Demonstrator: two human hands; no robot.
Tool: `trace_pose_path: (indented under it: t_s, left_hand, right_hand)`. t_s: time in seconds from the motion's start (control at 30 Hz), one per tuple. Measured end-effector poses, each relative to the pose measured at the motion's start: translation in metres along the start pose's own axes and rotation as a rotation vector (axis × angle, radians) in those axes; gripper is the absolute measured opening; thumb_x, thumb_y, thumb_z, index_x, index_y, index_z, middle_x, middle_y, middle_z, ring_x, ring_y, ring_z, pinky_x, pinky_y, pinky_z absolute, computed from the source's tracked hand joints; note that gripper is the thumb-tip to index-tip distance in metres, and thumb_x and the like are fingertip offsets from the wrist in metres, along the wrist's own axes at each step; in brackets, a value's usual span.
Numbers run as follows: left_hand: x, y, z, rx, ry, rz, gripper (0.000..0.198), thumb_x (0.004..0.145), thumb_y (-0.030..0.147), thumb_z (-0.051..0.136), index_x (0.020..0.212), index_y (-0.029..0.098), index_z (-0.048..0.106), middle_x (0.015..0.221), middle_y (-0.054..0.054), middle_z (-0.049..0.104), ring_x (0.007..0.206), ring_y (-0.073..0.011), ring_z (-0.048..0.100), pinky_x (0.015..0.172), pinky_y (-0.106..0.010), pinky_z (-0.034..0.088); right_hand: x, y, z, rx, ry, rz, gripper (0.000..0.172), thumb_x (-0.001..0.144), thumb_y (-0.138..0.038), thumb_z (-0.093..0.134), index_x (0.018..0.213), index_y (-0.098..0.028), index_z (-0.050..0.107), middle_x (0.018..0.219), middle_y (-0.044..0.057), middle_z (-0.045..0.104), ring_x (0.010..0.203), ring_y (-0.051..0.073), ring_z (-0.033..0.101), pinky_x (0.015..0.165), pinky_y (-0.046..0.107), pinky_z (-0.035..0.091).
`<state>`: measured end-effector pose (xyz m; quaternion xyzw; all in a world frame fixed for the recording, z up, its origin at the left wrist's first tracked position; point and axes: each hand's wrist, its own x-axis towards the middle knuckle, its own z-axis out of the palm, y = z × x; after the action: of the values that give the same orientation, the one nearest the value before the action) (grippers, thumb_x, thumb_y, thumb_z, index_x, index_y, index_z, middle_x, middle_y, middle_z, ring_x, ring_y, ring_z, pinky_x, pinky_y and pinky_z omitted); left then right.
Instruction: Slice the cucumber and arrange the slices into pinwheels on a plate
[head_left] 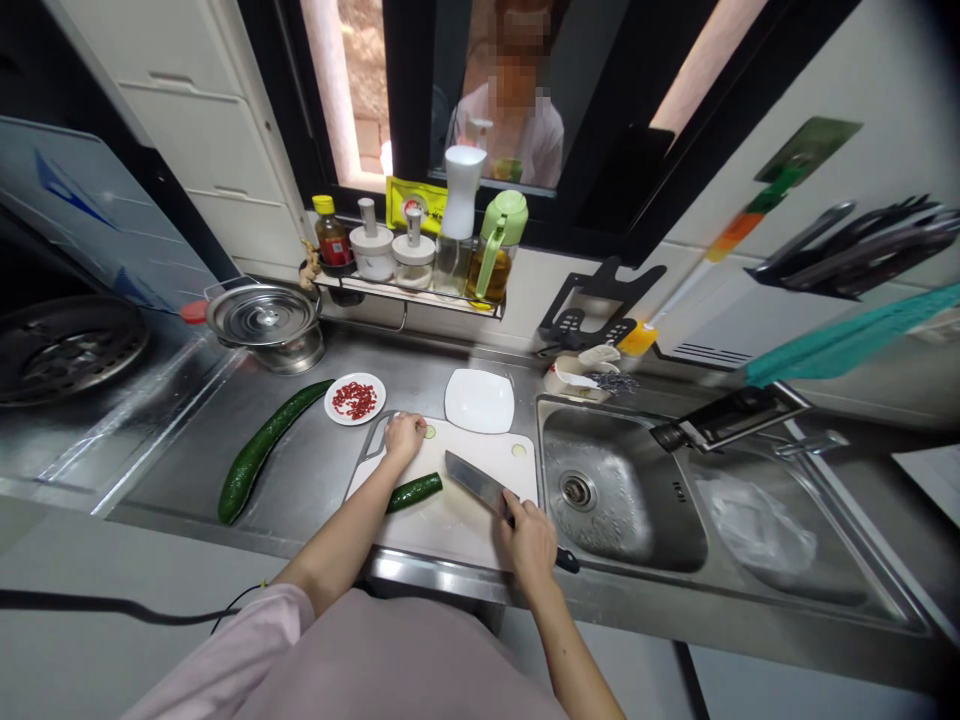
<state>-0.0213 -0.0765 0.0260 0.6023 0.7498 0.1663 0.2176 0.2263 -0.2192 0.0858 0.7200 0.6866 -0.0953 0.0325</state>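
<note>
My right hand is wrapped round the black handle of a kitchen knife, its broad blade pointing up and left over the white cutting board. Near the board's upper left, my left hand has its fingers bent together, with a pale cucumber slice at the fingertips. Below it a cut length of cucumber lies on the board, partly hidden by my left forearm. Another cucumber slice lies by itself at the board's upper right.
Left of the board are a long whole cucumber and a white plate of chopped red pieces. A white square dish stands behind the board. The sink is on the right, a lidded steel pot at the back left, a condiment rack above.
</note>
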Motion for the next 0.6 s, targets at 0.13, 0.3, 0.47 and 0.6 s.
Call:
trace_pose_path:
  t_s: [0.13,0.3,0.47,0.6]
  left_hand:
    - [-0.001,0.000,-0.002,-0.036,0.000,-0.035,0.016,0.080,0.028,0.060,0.087,0.023,0.073,0.100,-0.008,0.067,0.097,-0.0233,0.058,0.085,-0.034,0.042]
    - [-0.012,-0.004,-0.008,-0.227,0.134,-0.028,0.024,0.081,0.030,0.058,0.100,0.022,0.072,0.098,-0.007,0.065,0.092,-0.0202,0.059,0.086,-0.032,0.044]
    - [-0.053,-0.010,-0.012,-0.395,0.248,0.031,0.027,0.085,0.033,0.052,0.099,0.020,0.071,0.097,-0.006,0.064,0.080,-0.0166,0.060,0.080,-0.030,0.049]
    - [-0.092,-0.020,-0.012,-0.386,0.195,0.101,0.025,0.087,0.032,0.050,0.099,0.022,0.070,0.099,-0.005,0.064,0.081,-0.0159,0.060,0.079,-0.029,0.049]
  right_hand:
    - [0.000,0.000,0.003,0.030,0.010,0.008,0.042,0.087,-0.024,0.052,0.128,-0.026,0.060,0.094,0.006,0.065,0.092,0.019,0.058,0.080,0.027,0.035]
    - [-0.001,-0.003,0.007,0.090,0.032,0.031,0.036,0.092,-0.030,0.046,0.124,-0.025,0.063,0.093,0.006,0.067,0.088,0.018,0.060,0.078,0.026,0.036]
    - [-0.003,-0.008,0.004,0.141,0.039,0.052,0.037,0.096,-0.036,0.040,0.121,-0.026,0.065,0.093,0.006,0.068,0.087,0.017,0.061,0.077,0.025,0.037]
    - [-0.005,-0.013,0.003,0.208,0.033,0.065,0.036,0.096,-0.037,0.040,0.119,-0.026,0.065,0.097,0.006,0.069,0.090,0.017,0.062,0.077,0.024,0.038]
